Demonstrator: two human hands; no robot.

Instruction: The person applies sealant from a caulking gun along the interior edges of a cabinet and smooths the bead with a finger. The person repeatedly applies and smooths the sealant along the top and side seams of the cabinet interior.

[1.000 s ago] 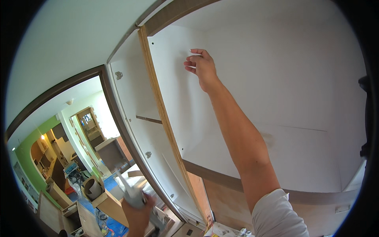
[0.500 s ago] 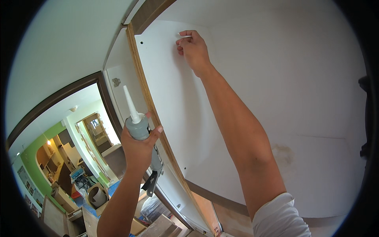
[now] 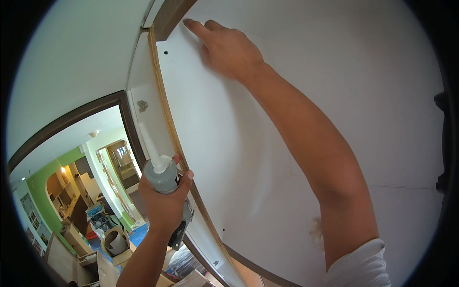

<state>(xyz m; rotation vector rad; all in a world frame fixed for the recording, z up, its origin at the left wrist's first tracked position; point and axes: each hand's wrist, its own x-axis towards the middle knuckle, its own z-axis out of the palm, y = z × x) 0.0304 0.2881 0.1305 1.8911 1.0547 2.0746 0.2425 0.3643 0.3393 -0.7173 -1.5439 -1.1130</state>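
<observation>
My left hand (image 3: 162,210) is wrapped round a caulking gun (image 3: 178,235) loaded with a grey sealant tube (image 3: 165,182). Its long white nozzle (image 3: 151,147) points up beside the cabinet's wooden front edge (image 3: 167,107). Up inside the white cabinet, my right hand (image 3: 232,51) has its index finger stretched out. That fingertip is at the corner where the white side panel (image 3: 201,110) meets the brown top trim (image 3: 171,18). The right hand's other fingers are bent or partly hidden, and I see nothing held in it.
A metal hinge plate (image 3: 142,105) sits on the neighbouring panel. Beyond a dark-framed doorway (image 3: 123,103), a cluttered room holds boxes, a rolled sheet (image 3: 116,242) and blue floor covering. Small holes and a stain (image 3: 316,230) mark the cabinet's white surfaces.
My right hand has moved up and left to the corner, its index finger now extended. The left hand with the caulking gun sits slightly lower in view.
</observation>
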